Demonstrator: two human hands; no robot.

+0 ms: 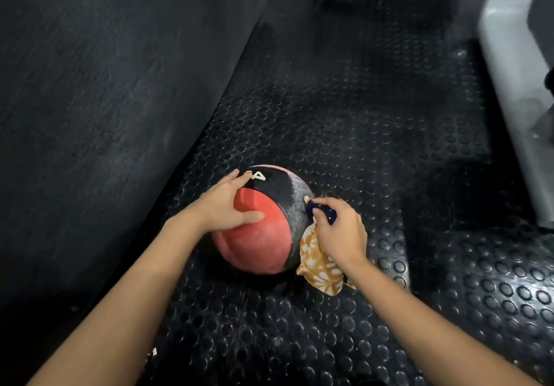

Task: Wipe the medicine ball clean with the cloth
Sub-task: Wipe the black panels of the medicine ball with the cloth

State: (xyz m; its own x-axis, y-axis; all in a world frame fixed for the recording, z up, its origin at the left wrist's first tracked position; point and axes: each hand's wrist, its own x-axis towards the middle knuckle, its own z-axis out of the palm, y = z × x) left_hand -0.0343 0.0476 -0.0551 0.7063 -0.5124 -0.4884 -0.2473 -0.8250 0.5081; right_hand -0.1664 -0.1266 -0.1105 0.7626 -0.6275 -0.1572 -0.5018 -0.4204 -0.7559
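The medicine ball sits on the bumpy black floor mat, near the middle. The left hand lies on top at about 10 o'clock, fingers spread flat to keep it from rolling. The right hand bunches the cloth tight and presses it on the side at 3 o'clock. The ball looks heavy and hard (the cloth is soft and floppy), so hold the top firmly.

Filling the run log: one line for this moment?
left hand: steadies red-and-black rubber medicine ball | right hand: presses orange floral cloth on ball's side | studded floor mat
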